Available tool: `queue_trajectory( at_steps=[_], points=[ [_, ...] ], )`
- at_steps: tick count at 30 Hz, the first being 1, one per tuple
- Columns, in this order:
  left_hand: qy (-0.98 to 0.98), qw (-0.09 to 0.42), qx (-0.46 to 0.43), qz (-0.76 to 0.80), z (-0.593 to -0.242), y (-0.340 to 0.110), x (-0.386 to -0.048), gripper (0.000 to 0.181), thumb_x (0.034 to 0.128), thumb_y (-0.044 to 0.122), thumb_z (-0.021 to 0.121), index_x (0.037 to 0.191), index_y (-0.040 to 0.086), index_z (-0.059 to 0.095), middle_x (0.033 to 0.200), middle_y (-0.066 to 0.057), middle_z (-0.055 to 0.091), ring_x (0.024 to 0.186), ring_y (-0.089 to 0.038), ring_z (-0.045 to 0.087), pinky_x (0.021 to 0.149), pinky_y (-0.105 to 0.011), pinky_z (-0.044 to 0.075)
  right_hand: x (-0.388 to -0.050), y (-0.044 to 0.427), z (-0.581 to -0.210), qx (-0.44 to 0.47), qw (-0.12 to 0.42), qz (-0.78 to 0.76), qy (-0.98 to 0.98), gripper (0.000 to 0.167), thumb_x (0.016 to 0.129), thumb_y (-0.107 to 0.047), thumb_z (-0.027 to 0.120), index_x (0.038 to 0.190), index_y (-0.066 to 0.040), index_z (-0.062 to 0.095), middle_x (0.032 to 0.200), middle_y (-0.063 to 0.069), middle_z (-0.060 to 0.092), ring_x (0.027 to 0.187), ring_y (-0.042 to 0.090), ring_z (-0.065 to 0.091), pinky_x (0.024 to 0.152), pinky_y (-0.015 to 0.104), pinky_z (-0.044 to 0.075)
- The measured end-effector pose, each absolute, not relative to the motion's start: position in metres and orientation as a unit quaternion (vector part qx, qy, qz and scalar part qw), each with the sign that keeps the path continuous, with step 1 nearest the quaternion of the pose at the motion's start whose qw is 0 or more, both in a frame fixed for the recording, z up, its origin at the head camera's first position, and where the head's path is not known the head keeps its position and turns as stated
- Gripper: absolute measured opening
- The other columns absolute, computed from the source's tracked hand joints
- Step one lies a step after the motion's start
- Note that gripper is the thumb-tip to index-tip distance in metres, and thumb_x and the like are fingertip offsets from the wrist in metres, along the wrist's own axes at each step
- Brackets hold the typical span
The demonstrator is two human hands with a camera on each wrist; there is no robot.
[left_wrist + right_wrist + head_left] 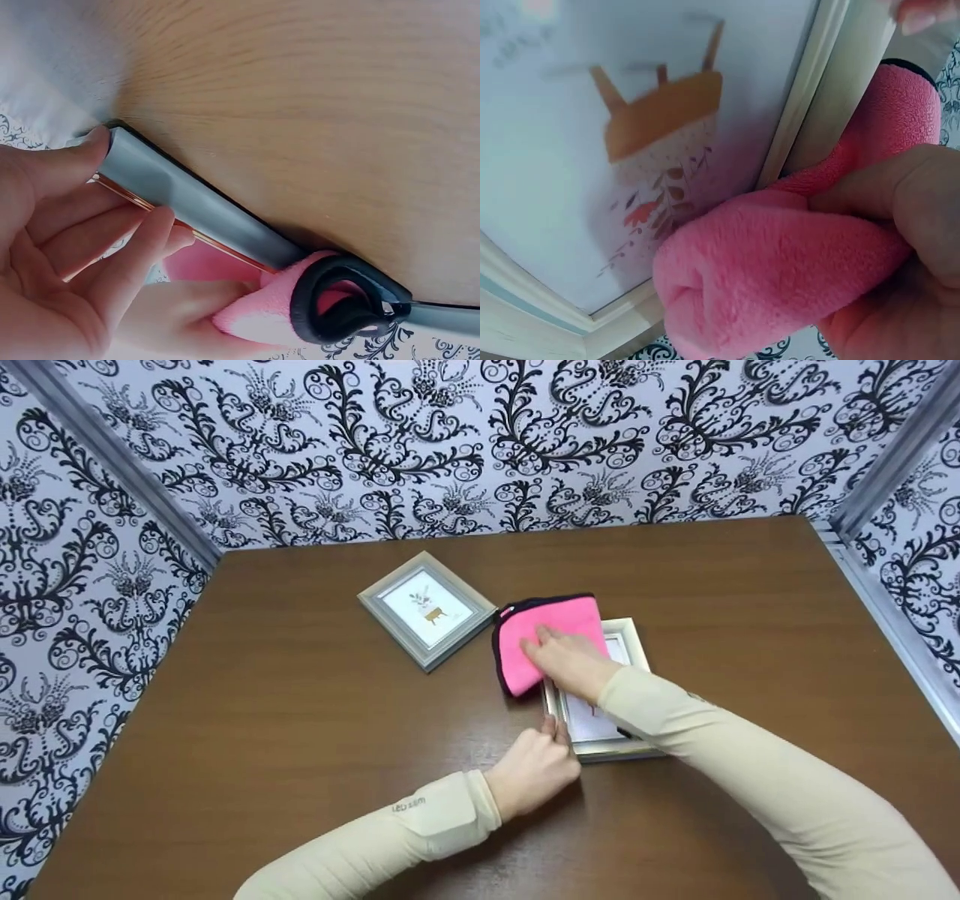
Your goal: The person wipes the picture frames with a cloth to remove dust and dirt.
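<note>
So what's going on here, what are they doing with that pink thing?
A person has a framed picture on the brown table. The left fingers grip its left edge, close to the near corner. The right fingers hold the pink thing, a fluffy cloth with black edging, over the picture's far left corner, so that corner is covered. A second framed picture lies off to the left, and no hand is touching it.
</note>
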State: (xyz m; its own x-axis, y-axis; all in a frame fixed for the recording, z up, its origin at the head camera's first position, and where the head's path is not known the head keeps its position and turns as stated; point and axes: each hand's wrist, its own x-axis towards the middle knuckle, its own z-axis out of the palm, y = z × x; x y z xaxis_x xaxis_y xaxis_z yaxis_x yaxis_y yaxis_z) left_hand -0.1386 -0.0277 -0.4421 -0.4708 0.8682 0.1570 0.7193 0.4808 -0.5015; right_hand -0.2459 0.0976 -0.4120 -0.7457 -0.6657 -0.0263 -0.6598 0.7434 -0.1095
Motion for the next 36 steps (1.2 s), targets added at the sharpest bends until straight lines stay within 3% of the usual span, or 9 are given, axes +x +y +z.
queue_trajectory(
  at_steps=[4, 10, 14, 17, 19, 22, 27, 32, 36],
  points=[
    [-0.841, 0.194, -0.47, 0.187, -0.439, -0.026, -0.139, 0.018, 0.0889, 0.014, 0.062, 0.099, 0.011, 0.077, 0.103, -0.016, 0.07, 0.094, -0.027, 0.068, 0.046, -0.024, 0.051, -0.252, 0.102, -0.408, -0.367, 0.024, -0.062, 0.928, 0.048, 0.087, 0.013, 0.052, 0.135, 0.004, 0.048, 0.132, 0.039, 0.044, 0.123, 0.048, 0.045, 0.101, 0.052, 0.038],
    [-0.85, 0.173, -0.463, 0.179, -0.435, -0.024, -0.14, 0.016, 0.089, 0.015, 0.064, 0.099, 0.013, 0.076, 0.105, -0.018, 0.069, 0.097, -0.028, 0.068, 0.041, -0.021, 0.046, -0.24, 0.113, -0.397, -0.375, 0.069, -0.118, 0.917, 0.06, 0.081, 0.016, 0.055, 0.138, 0.001, 0.048, 0.128, 0.035, 0.051, 0.112, 0.047, 0.055, 0.098, 0.052, 0.042],
    [-0.848, 0.191, -0.466, 0.166, -0.437, -0.027, -0.141, 0.013, 0.083, 0.013, 0.066, 0.082, 0.021, 0.077, 0.086, -0.009, 0.071, 0.076, -0.019, 0.067, 0.04, -0.023, 0.043, -0.22, 0.117, -0.395, -0.408, 0.061, -0.106, 0.904, 0.058, 0.074, 0.012, 0.062, 0.131, 0.001, 0.054, 0.103, 0.027, 0.064, 0.076, 0.035, 0.064, 0.076, 0.046, 0.053],
    [-0.841, 0.213, -0.471, 0.157, -0.439, -0.03, -0.141, 0.018, 0.0784, 0.013, 0.067, 0.07, 0.028, 0.071, 0.07, 0.003, 0.065, 0.059, -0.012, 0.057, 0.04, -0.025, 0.04, -0.207, 0.118, -0.395, -0.431, 0.047, -0.097, 0.896, 0.052, 0.073, 0.008, 0.065, 0.125, 0.001, 0.058, 0.089, 0.02, 0.066, 0.06, 0.027, 0.056, 0.059, 0.042, 0.051],
    [-0.839, 0.217, -0.474, 0.155, -0.439, -0.031, -0.141, 0.019, 0.0779, 0.013, 0.067, 0.068, 0.029, 0.069, 0.066, 0.007, 0.062, 0.056, -0.011, 0.055, 0.04, -0.026, 0.04, -0.2, 0.117, -0.397, -0.442, 0.026, -0.092, 0.892, 0.046, 0.075, 0.006, 0.066, 0.121, 0.002, 0.059, 0.09, 0.022, 0.066, 0.058, 0.028, 0.056, 0.053, 0.042, 0.049],
    [-0.839, 0.216, -0.475, 0.155, -0.439, -0.032, -0.141, 0.019, 0.0786, 0.014, 0.067, 0.068, 0.029, 0.069, 0.066, 0.006, 0.062, 0.056, -0.011, 0.054, 0.04, -0.026, 0.04, -0.196, 0.115, -0.401, -0.443, 0.005, -0.09, 0.892, 0.04, 0.083, 0.001, 0.064, 0.121, 0.005, 0.056, 0.101, 0.031, 0.064, 0.071, 0.037, 0.064, 0.057, 0.046, 0.051],
    [-0.846, 0.2, -0.469, 0.157, -0.439, -0.03, -0.142, 0.018, 0.0808, 0.014, 0.066, 0.07, 0.028, 0.072, 0.073, 0.0, 0.067, 0.065, -0.013, 0.06, 0.04, -0.026, 0.043, -0.206, 0.111, -0.406, -0.402, 0.032, -0.097, 0.91, 0.04, 0.098, -0.004, 0.048, 0.137, 0.007, 0.046, 0.128, 0.042, 0.045, 0.106, 0.051, 0.056, 0.084, 0.057, 0.048],
    [-0.852, 0.169, -0.468, 0.164, -0.439, -0.026, -0.142, 0.015, 0.0845, 0.013, 0.065, 0.083, 0.021, 0.077, 0.097, -0.015, 0.07, 0.088, -0.023, 0.068, 0.046, -0.025, 0.051, -0.227, 0.106, -0.415, -0.378, 0.019, -0.071, 0.923, 0.042, 0.094, 0.005, 0.045, 0.137, 0.005, 0.046, 0.132, 0.041, 0.042, 0.12, 0.052, 0.046, 0.095, 0.056, 0.042],
    [-0.851, 0.164, -0.471, 0.165, -0.44, -0.025, -0.14, 0.016, 0.0864, 0.013, 0.064, 0.086, 0.019, 0.078, 0.102, -0.016, 0.07, 0.092, -0.026, 0.068, 0.051, -0.027, 0.054, -0.242, 0.106, -0.42, -0.376, 0.002, -0.052, 0.925, 0.046, 0.089, 0.012, 0.047, 0.134, 0.004, 0.048, 0.134, 0.039, 0.042, 0.125, 0.05, 0.042, 0.098, 0.055, 0.04]
  ],
)
